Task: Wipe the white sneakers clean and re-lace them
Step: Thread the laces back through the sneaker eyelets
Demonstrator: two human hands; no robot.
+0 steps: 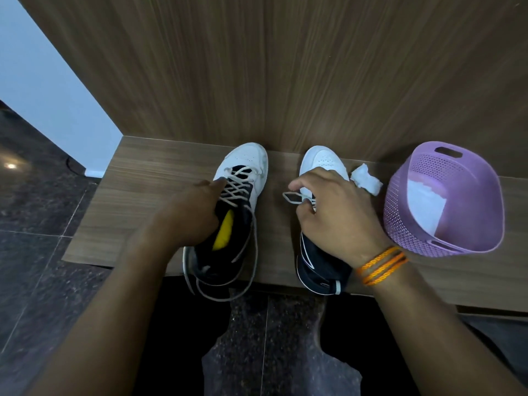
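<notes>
Two shoes sit side by side on a wood ledge (148,178), toes toward the wood panel (285,67), heels hanging over the near edge. Left shoe (245,161): white toe, dark tongue and collar, laces (235,185) crossed through the eyelets, loose ends trailing down past the heel. Yellow insole (224,230) shows in the opening.

Left hand (191,212) lies on the left shoe's outer side at the collar, one fingertip reaching the laces. Whether it clamps the shoe cannot be told; most fingers are hidden.

Right shoe (323,161): white toe, dark heel, middle covered by the right hand (334,215). That hand's thumb and fingers are curled and pinch a lace loop (291,197) lifted just off the shoe's inner side. Orange bands (383,264) on that wrist. The hands are apart, one per shoe.

Crumpled white tissue (367,181) lies on the ledge just beside the right shoe's toe, touching the right hand's far edge. Purple perforated basket (400,218) stands further right, tilted in view, with a white sheet (425,207) inside. Dark stone floor (43,224) lies left of and below the ledge.
</notes>
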